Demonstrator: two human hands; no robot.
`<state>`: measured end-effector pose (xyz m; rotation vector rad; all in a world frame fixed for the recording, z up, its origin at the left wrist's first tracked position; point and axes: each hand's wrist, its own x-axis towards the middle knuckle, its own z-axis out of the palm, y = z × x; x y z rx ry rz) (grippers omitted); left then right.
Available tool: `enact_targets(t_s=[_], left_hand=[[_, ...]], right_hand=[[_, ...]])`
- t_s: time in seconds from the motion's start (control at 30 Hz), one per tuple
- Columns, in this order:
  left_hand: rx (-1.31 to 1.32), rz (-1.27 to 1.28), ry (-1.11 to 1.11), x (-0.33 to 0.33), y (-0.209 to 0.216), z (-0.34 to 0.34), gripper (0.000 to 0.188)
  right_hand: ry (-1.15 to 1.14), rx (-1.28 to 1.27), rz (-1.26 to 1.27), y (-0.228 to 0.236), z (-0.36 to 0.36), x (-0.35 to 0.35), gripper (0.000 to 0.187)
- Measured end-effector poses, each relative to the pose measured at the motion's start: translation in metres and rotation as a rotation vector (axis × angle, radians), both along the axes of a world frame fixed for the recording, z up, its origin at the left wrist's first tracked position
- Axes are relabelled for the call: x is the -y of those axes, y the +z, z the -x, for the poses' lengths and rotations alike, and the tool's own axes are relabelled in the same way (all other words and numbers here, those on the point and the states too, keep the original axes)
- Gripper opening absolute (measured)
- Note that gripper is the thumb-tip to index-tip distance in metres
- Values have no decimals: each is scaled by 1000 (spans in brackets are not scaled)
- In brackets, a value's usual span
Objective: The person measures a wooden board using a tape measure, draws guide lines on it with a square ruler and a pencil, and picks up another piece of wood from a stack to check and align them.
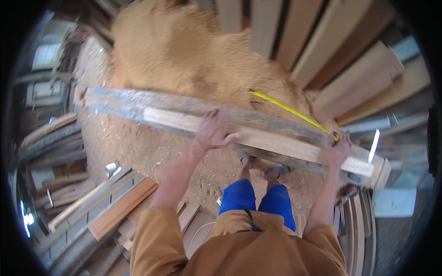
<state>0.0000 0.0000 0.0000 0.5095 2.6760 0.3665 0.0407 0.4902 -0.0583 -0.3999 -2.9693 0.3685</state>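
A pale, narrow wooden plank [276, 141] lies lengthwise on a weathered grey beam [161, 99] in front of me. My left hand [214, 130] rests on the plank left of its middle, fingers toward the far edge and thumb spread out to the right. Near the plank's right end, my right hand [338, 149] is closed around a tape measure [336, 137] with a dark and yellow case. Its yellow blade [290, 109] runs out to the far left, beyond the plank, over the beam and the sawdust. The fingers' undersides are hidden.
A large sawdust heap [184, 41] rises beyond the beam. Long boards [313, 37] fan out at the far right. Stacked timber [110, 202] lies at the near left, and more strips [357, 230] at the near right. My feet [271, 172] are close to the beam's near side.
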Motion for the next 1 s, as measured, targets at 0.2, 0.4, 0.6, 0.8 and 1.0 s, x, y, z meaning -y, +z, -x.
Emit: enact_targets(t_s=[0.2,0.4,0.6,0.8,1.0], left_hand=[[-144,-18,95,-2,-8,1,90],[-309,-166,132,3,-8,-5,84],[-705,-376,365,5,36,-18,63],[-414,-389,179,40,30,-30,27],[-330,-280,175,111,29,-40,17]], right_hand=[[38,-74,-20,14,3,10,31],[40,-38,-20,62,21,81,26],[192,-81,112,96,21,189,24],[311,83,236,112,16,272,26],[357,138,261,114,7,290,28]])
